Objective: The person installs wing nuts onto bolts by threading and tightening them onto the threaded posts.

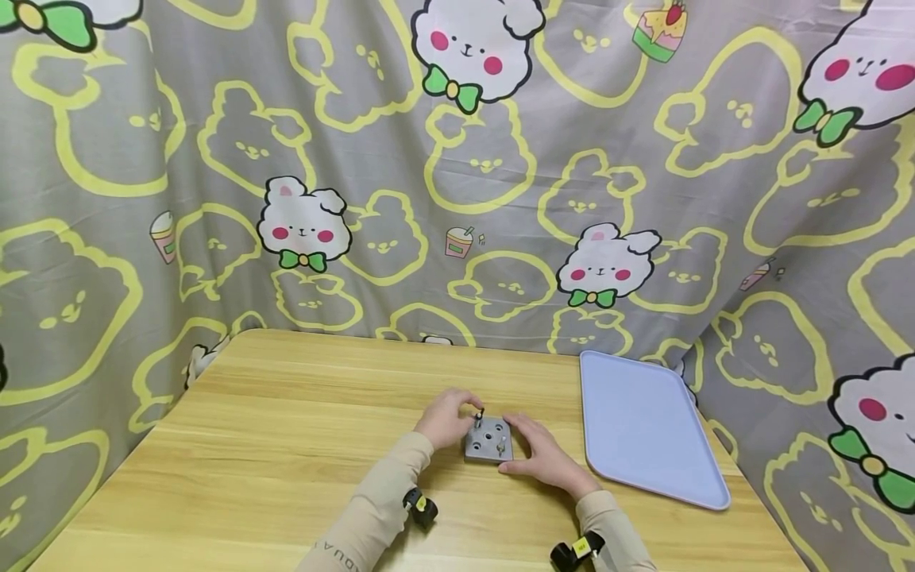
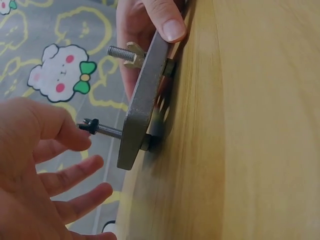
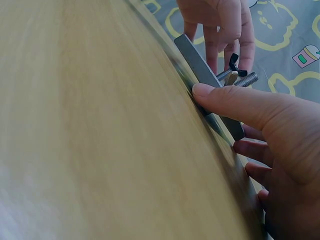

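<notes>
A grey metal plate [image 1: 489, 440] with several holes sits just above the wooden table, propped on the bolt heads beneath it. Two threaded bolts rise through it: one bears a black wing nut [image 2: 88, 126] near its tip, the other a brass-coloured wing nut [image 2: 134, 55] lower on the thread. My left hand [image 1: 446, 419] is at the black wing nut, a bent finger against or very near it and the other fingers loosely spread. With thumb and fingers on opposite edges, my right hand [image 1: 545, 457] grips the plate by the brass-coloured wing nut's side.
A pale blue tray [image 1: 643, 429] lies on the wooden table [image 1: 286, 445] to the right of my right hand. Behind the table hangs a grey patterned curtain [image 1: 400, 159]. Each wrist carries a black camera strap.
</notes>
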### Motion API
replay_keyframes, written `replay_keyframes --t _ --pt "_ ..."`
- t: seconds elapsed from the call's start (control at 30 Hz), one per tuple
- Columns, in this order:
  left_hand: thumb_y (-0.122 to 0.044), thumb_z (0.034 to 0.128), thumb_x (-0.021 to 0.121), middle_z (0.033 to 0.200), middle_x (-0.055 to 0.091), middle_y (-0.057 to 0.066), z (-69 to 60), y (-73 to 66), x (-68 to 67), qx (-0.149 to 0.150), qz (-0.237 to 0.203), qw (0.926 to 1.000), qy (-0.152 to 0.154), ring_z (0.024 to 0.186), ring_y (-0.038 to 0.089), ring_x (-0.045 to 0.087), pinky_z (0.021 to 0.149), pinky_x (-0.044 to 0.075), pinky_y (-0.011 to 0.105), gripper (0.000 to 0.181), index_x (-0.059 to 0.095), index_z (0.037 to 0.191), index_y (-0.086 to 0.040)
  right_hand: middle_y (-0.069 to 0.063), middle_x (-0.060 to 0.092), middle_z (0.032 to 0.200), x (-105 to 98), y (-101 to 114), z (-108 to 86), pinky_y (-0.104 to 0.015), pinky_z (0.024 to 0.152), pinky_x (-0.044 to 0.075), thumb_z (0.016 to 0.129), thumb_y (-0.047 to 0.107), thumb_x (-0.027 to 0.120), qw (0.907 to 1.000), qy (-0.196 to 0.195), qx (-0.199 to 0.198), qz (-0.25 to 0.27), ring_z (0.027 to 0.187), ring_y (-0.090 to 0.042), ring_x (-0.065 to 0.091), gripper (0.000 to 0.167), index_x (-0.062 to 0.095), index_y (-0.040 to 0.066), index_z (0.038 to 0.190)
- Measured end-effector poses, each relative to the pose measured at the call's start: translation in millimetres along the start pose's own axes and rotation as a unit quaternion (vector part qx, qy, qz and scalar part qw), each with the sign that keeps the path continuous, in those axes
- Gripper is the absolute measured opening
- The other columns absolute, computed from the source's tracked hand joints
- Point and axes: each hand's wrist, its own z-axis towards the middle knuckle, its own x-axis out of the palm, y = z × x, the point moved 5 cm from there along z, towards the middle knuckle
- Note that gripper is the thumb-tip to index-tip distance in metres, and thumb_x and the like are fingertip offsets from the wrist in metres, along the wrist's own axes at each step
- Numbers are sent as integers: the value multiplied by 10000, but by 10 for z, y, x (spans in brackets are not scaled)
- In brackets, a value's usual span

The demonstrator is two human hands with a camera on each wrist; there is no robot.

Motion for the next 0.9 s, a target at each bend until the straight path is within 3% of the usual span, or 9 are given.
replay_keyframes --t 0.17,0.37,0.5,0.63,0.73,0.9 --pt "-112 849 674 1221 650 108 1 1 19 66 160 9998 129 1164 306 595 995 485 497 245 690 1088 -161 -219 367 1535 2 -7 1 -679 1145 197 777 432 786 10000 23 10 -26 1448 -456 247 890 380 76 1485" --pt "-132 867 666 1213 657 113 0 38 -16 -206 19 9997 -129 1160 311 604 977 496 493 221 680 1087 -128 -229 363 1534 3 -10 1 -673 1156 180 772 428 789 10000 10 11 -13 1450 -456 242 894 380 75 1484" --pt "-162 857 680 1095 673 92 -7 46 -52 -338 134 9988 -337 973 249 630 830 525 422 124 670 976 -133 -244 346 1538 3 -13 -1 -676 1154 180 772 428 789 10000 15 50 8 1448 -462 241 898 375 78 1488" --pt "-193 852 690 967 646 62 -14 38 -72 -415 293 9977 -439 831 190 576 700 470 352 69 629 853 -161 -251 343 1537 2 -10 -3 -678 1153 179 770 424 791 10000 6 52 39 1447 -466 240 898 377 74 1487" --pt "-192 855 695 957 645 61 -15 27 -74 -371 368 9975 -485 838 190 576 705 465 360 72 631 833 -166 -248 348 1536 2 -4 -5 -676 1152 186 770 424 791 10000 -3 30 26 1445 -465 244 899 378 70 1486" --pt "-122 844 694 1046 665 91 -11 6 -52 -236 305 9984 -419 952 237 605 826 500 432 59 681 890 -155 -241 353 1536 4 -4 -6 -678 1147 196 769 427 792 10000 -11 39 -5 1444 -461 250 900 378 74 1486"
